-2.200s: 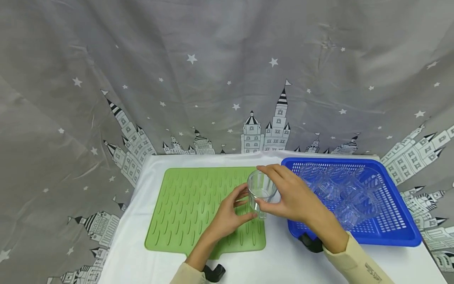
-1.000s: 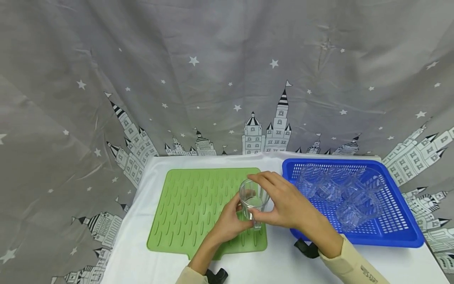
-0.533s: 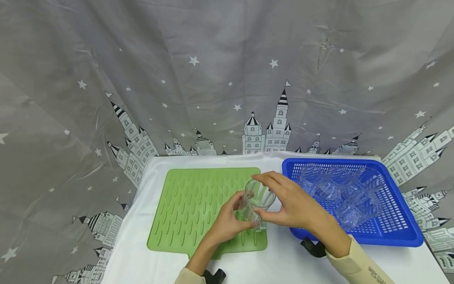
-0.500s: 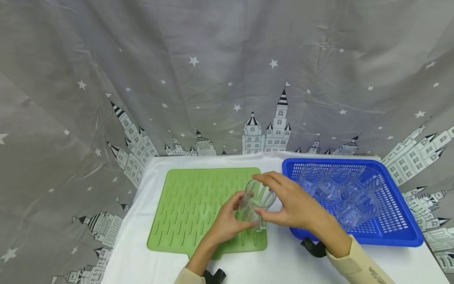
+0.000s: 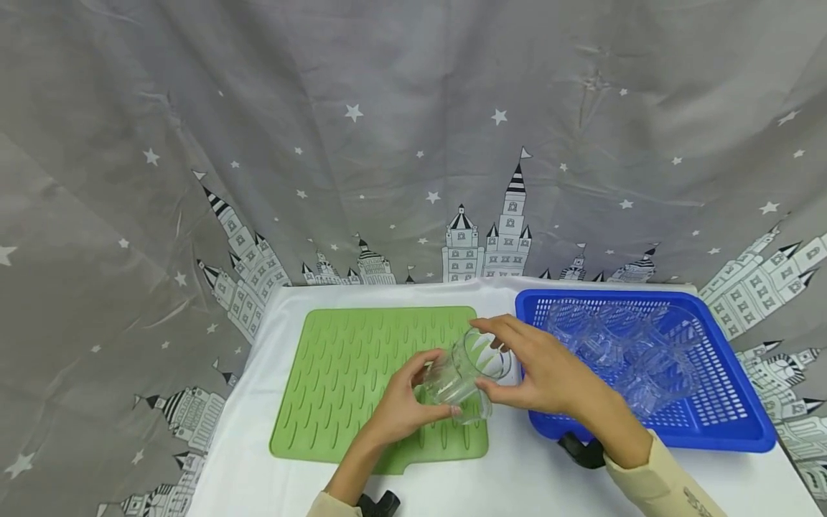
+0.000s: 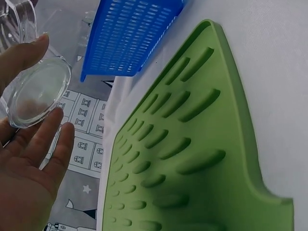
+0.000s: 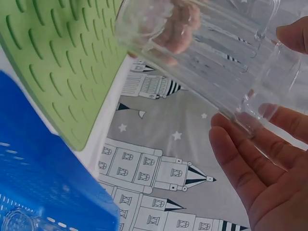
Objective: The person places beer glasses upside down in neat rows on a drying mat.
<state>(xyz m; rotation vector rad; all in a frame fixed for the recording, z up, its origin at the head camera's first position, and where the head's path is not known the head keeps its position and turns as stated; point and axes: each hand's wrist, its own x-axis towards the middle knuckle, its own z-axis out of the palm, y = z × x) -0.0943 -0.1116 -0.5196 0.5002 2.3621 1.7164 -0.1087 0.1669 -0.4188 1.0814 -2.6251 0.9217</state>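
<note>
Both hands hold a clear glass mug [image 5: 455, 380] above the right side of a green ridged mat [image 5: 349, 373]. It is tilted, with its mouth toward the right hand and its base toward the left, and the handle hangs on the near side. My left hand [image 5: 400, 406] grips the base end between thumb and fingers; the left wrist view shows the round base [image 6: 41, 91] there. With thumb and fingertips, my right hand [image 5: 545, 370] holds the rim end. Ribbed mug walls [image 7: 207, 62] fill the upper part of the right wrist view.
A blue perforated basket [image 5: 756, 431] stands on the right of the white-covered table [image 5: 491, 481]; several clear glass mugs [image 5: 646, 373] lie in it. Behind the table hangs a grey curtain [image 5: 388, 86] printed with castles and stars.
The mug has gone from nearly upright to strongly tilted, its mouth swinging right and its base left. My left hand has shifted slightly left, my right slightly right.
</note>
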